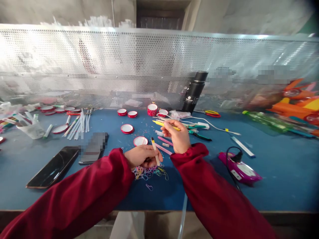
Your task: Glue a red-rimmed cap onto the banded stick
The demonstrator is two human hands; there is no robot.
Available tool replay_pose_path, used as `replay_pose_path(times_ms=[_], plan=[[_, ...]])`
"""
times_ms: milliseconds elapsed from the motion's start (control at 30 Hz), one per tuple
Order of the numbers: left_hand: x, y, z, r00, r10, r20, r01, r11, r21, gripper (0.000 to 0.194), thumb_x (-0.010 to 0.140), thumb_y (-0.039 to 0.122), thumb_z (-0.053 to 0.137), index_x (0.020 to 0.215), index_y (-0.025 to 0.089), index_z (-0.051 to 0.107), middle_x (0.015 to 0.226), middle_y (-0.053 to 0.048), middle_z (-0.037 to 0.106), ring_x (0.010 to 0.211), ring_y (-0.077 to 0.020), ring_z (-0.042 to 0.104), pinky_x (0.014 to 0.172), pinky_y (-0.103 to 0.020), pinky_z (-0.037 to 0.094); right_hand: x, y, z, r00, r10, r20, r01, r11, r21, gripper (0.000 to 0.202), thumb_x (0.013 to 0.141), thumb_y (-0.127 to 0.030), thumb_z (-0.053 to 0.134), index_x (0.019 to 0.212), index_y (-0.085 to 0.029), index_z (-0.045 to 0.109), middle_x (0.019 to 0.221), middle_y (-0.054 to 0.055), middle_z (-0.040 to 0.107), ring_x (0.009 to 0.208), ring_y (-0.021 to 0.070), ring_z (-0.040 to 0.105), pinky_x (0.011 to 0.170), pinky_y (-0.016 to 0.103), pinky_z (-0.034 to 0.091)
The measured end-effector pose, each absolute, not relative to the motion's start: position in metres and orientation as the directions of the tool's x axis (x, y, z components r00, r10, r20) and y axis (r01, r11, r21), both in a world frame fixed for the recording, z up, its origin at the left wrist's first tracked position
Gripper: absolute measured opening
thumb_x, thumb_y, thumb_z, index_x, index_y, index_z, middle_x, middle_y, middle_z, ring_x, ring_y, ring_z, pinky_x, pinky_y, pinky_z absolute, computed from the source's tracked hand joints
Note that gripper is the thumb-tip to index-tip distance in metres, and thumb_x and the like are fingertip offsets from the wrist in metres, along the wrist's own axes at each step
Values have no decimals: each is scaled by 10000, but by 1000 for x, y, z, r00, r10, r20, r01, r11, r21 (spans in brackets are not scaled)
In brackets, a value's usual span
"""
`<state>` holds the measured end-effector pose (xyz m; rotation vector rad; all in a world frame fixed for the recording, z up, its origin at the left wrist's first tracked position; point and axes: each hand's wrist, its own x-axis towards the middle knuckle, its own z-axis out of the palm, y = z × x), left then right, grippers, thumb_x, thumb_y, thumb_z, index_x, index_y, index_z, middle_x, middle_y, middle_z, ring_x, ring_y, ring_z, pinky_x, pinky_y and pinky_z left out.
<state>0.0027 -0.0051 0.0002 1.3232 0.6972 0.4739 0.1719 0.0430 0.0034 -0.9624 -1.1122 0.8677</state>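
Observation:
My left hand (144, 156) is closed around a slim whitish marker barrel (156, 153) that has a yellow band and a dark end at the top. It is held nearly upright, just above a pile of small coloured rubber-band-like loops (151, 172). To the right and slightly higher, my right hand (178, 136) pinches a thin yellow pen-like stick (159, 123), its pointed end toward the left. Pink sticks (164, 142) lie on the table between the hands. A red-rimmed round lid (141, 141) sits behind my left hand.
Two phones (53, 167) lie at left, near a cup of markers (33, 129) and several clear tubes (79, 124). Behind stands a black bottle (195, 93). Pliers (199, 134), a white cable (216, 126), a purple device (240, 169) and a green bottle (266, 121) are at right.

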Motion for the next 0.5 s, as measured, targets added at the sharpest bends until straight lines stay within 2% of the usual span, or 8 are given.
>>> replay_pose_path(times_ms=[133, 200, 300, 400, 500], plan=[[3, -5, -1, 754, 633, -174, 82, 172, 982, 317, 843, 424, 510, 789, 125, 603, 490, 21, 452, 407, -62, 301, 416, -218, 166, 172, 45, 1, 212, 926, 311, -108, 339, -935, 263, 684, -396, 739, 821, -198, 632, 696, 13, 704, 579, 113, 624, 507, 209, 477], [3, -3, -1, 728, 671, -143, 47, 159, 986, 325, 853, 425, 505, 804, 123, 616, 495, 33, 419, 412, -58, 281, 416, -213, 158, 174, 45, 2, 200, 926, 320, -124, 348, -929, 280, 676, -389, 746, 842, -202, 620, 757, 21, 720, 632, 121, 645, 530, 212, 486], [3, -2, 1, 581, 800, -152, -12, 195, 981, 305, 855, 400, 511, 792, 123, 621, 507, 44, 377, 415, -49, 262, 413, -195, 150, 175, 48, 1, 214, 918, 333, -145, 367, -919, 320, 651, -380, 760, 846, -205, 576, 820, 19, 724, 675, 123, 650, 552, 214, 490], [3, -2, 4, 431, 884, -180, -74, 234, 969, 270, 838, 368, 537, 764, 125, 627, 570, 18, 427, 459, -56, 346, 411, -171, 191, 178, 53, -1, 226, 909, 351, -113, 382, -917, 347, 652, -385, 742, 890, -196, 576, 842, 9, 699, 656, 104, 622, 559, 212, 482], [3, -2, 6, 323, 932, -163, -182, 230, 956, 239, 825, 347, 553, 726, 136, 609, 647, -15, 503, 537, -72, 440, 436, -155, 279, 182, 59, -7, 202, 905, 374, -23, 386, -922, 312, 721, -394, 642, 949, -188, 591, 721, -36, 613, 535, 71, 526, 502, 202, 426]])
